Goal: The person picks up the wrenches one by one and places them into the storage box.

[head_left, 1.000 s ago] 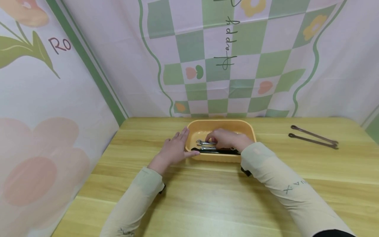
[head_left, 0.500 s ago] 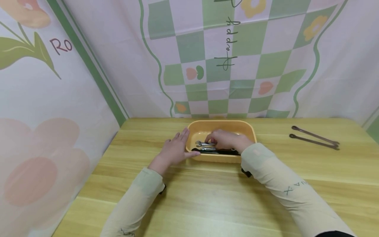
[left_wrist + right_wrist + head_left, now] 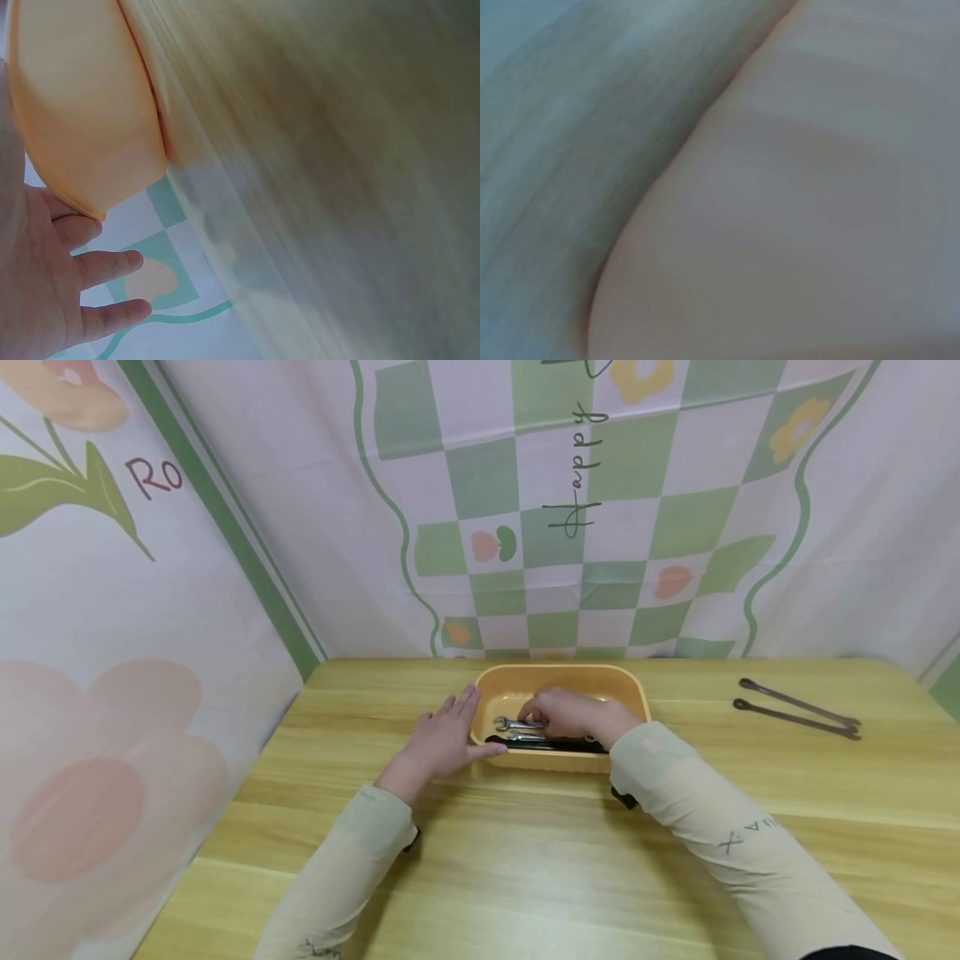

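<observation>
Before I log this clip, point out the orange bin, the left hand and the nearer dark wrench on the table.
Orange bin (image 3: 558, 678), head view, inner back wall.
Left hand (image 3: 439, 740), head view, back of hand.
Nearer dark wrench (image 3: 798, 719), head view, mid-shaft.

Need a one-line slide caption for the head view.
Left hand on the orange bin, right hand gripping a silver wrench inside; two dark wrenches at right.

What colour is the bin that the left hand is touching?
The bin is plain yellow-orange; the head view shows it best.
</observation>
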{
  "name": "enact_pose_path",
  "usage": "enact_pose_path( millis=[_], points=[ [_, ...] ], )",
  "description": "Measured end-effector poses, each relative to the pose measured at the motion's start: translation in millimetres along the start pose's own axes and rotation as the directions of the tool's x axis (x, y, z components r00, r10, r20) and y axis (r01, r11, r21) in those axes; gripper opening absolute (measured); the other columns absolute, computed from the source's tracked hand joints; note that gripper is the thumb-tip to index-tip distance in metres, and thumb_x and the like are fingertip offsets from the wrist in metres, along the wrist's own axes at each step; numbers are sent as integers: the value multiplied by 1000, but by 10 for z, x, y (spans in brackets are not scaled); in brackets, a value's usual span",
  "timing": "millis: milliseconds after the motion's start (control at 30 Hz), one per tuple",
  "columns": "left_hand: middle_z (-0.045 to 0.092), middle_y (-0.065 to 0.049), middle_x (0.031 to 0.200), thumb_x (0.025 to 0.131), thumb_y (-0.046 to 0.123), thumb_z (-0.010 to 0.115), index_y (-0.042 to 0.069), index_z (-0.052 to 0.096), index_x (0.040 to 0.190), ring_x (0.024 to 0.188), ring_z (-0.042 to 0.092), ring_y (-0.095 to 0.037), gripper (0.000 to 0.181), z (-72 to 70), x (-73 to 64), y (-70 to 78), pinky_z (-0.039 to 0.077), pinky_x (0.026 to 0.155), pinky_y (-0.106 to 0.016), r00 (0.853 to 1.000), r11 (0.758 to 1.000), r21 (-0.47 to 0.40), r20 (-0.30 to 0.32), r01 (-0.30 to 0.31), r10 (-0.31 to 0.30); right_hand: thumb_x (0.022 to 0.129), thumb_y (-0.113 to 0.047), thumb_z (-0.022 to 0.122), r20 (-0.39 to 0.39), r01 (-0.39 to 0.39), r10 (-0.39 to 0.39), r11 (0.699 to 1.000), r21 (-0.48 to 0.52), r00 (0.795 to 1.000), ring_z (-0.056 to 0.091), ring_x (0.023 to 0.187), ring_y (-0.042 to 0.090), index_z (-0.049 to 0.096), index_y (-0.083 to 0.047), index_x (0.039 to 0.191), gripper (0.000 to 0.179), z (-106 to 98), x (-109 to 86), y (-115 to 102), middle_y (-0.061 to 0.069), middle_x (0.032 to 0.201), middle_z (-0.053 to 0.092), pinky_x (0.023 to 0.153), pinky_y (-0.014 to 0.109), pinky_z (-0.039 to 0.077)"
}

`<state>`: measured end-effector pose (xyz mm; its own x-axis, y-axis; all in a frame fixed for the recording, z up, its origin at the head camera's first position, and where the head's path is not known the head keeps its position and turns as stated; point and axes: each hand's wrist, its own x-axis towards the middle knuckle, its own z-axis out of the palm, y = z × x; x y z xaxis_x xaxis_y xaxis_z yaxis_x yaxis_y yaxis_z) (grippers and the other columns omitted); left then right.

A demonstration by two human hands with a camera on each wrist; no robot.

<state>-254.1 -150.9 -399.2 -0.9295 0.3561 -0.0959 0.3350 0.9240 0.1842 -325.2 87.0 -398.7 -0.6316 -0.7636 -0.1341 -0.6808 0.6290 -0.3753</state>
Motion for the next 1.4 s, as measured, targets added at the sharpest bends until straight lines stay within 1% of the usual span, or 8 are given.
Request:
enact_pose_path(
  millis=[300,467,633,767,967,1167,1300,1400],
  points=[
    [3,-3,172,91,79,47,11,5,166,153,21,-35,110,-16,-13,9,28,115,-65,1000,1000,-4,12,3,-3,87,10,66,-7,6,-6,1000,-4,1000,62,92,21,71,-6,129,45,-2,-18,-5,8,103,66,85,42,55],
    [3,-3,172,92,79,48,10,5,166,153,21,-35,109,-10,-4,12,28,116,-65,1000,1000,-3,13,5,-5,89,10,64,4,-17,17,999,30,1000,63,99,24,68,-5,133,46,-35,-45,-41,11,110,66,90,43,55],
    [3,-4,171,92,78,48,10,5,166,153,20,-36,109,-14,-7,18,27,116,-65,1000,1000,-9,13,4,-4,92,5,64,3,-24,24,998,54,1000,62,109,29,65,-3,135,44,-91,-83,-88,14,120,64,96,46,53],
    [3,-4,171,92,78,48,10,5,166,153,20,-36,109,-22,-16,22,27,116,-64,1000,1000,-9,12,2,-2,95,1,64,10,-34,33,998,57,999,61,107,27,65,-3,135,41,-124,-100,-92,14,123,62,93,44,54],
    [3,-4,171,92,78,47,9,6,165,153,21,-36,109,-30,-21,22,28,116,-64,1000,1000,5,8,-2,2,96,-2,63,23,-34,32,998,56,999,61,105,26,65,-2,135,39,-175,-119,-102,14,121,62,92,45,54],
    [3,-4,171,92,79,47,9,6,166,153,21,-36,109,-28,-18,21,28,115,-64,1000,1000,11,10,-3,3,99,-7,64,-19,11,-11,1000,0,1000,63,101,26,68,-1,130,32,-194,-143,-58,13,115,67,92,46,54],
    [4,-4,171,92,79,47,10,6,166,153,21,-36,109,-24,-16,20,29,115,-64,1000,1000,10,9,-1,1,100,-9,64,-33,23,-23,1000,4,999,65,103,28,68,0,129,31,-218,-191,-50,14,115,68,92,48,54],
    [3,-4,171,92,79,47,10,6,166,153,21,-36,109,-22,-15,18,29,115,-64,1000,1000,6,8,1,-1,100,-8,64,-30,12,-12,1000,14,999,65,106,30,67,0,131,31,-244,-234,-49,15,117,68,93,48,54]
  ],
)
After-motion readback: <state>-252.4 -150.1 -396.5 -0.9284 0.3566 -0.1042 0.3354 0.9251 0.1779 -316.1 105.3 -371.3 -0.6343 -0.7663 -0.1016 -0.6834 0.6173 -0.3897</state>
